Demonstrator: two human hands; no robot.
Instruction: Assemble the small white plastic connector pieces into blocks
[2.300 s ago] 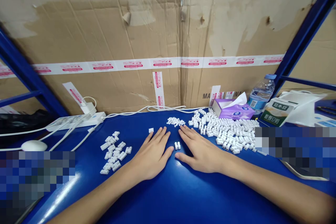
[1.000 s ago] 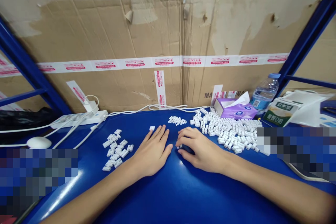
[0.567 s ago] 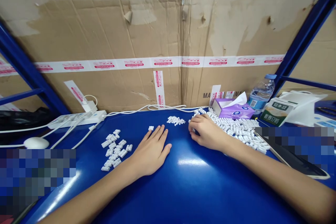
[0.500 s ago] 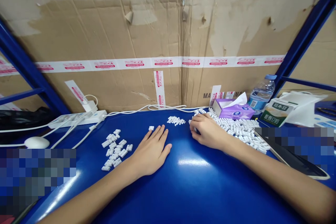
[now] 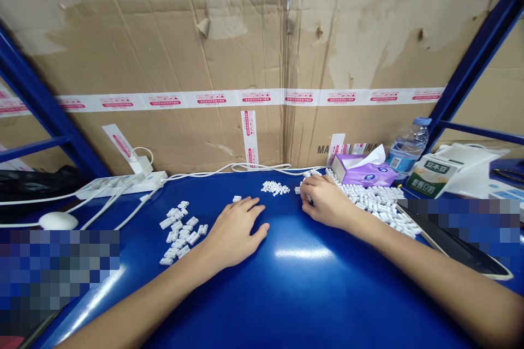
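Observation:
My left hand (image 5: 235, 232) rests palm down on the blue table (image 5: 262, 289), fingers apart and a little bent. Just beyond its fingertips lies a single small white plastic piece (image 5: 236, 198), partly covered. To the left is a loose group of white plastic pieces (image 5: 178, 234). Curled at the near left edge of a big spread of white plastic pieces (image 5: 372, 196) is my right hand (image 5: 327, 200), thumb and fingers drawn together. What it pinches, if anything, is hidden. A small heap of tiny white parts (image 5: 275, 188) sits between the two hands.
A purple tissue pack (image 5: 364, 172), a water bottle (image 5: 409, 144) and a carton (image 5: 432, 174) stand at the back right. A dark flat tray-like object (image 5: 450, 245) lies at right. A power strip (image 5: 123, 182) with white cables is at back left, before a cardboard wall (image 5: 184, 60).
My left hand's fingers have bent and drawn back slightly, covering part of the single white piece. My right hand has shifted a little to the right at the edge of the spread.

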